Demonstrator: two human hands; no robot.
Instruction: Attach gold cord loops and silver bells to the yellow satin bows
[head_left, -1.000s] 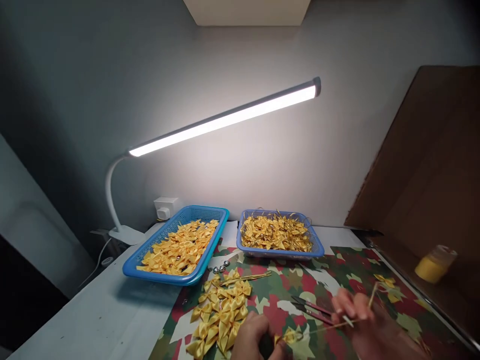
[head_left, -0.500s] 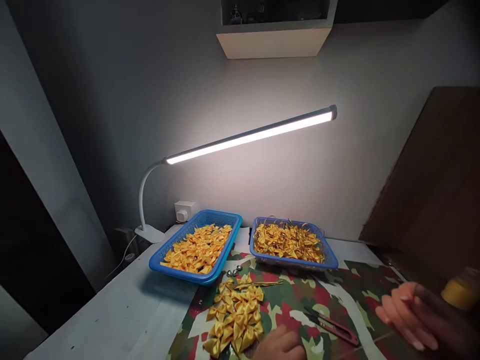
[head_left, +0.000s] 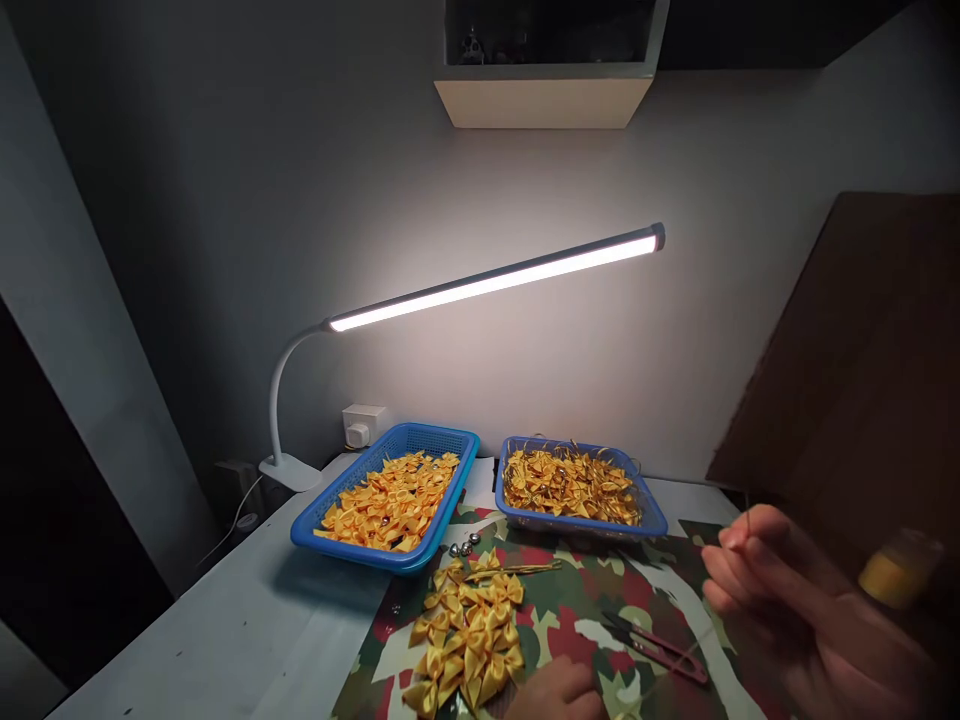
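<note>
My right hand [head_left: 795,590] is raised at the right, thumb and forefinger pinched on a thin needle [head_left: 748,507] that points up. A faint pale thread [head_left: 694,640] slants down from it toward the table. At the bottom edge lies my left hand [head_left: 556,690], fingers curled, only its back and knuckles showing; what it holds is hidden. Just left of it is a cluster of yellow satin bows [head_left: 472,640], with gold cords [head_left: 525,569] across its far end. Thread snips [head_left: 656,648] with a dark red handle lie on the camouflage-patterned cloth [head_left: 570,600] between the hands.
A blue basket [head_left: 442,555] of yellow bows stands back left. Another blue basket [head_left: 585,524], at the back middle, holds bows with gold cords. Several small silver bells [head_left: 465,546] lie before them. A lit lamp [head_left: 495,284] hangs above; a yellow-filled jar [head_left: 896,575] is at right.
My right hand has risen and moved left, turning from loosely curled fingers to a raised pinch with the needle visible. My left hand stays low. The view has shifted slightly.
</note>
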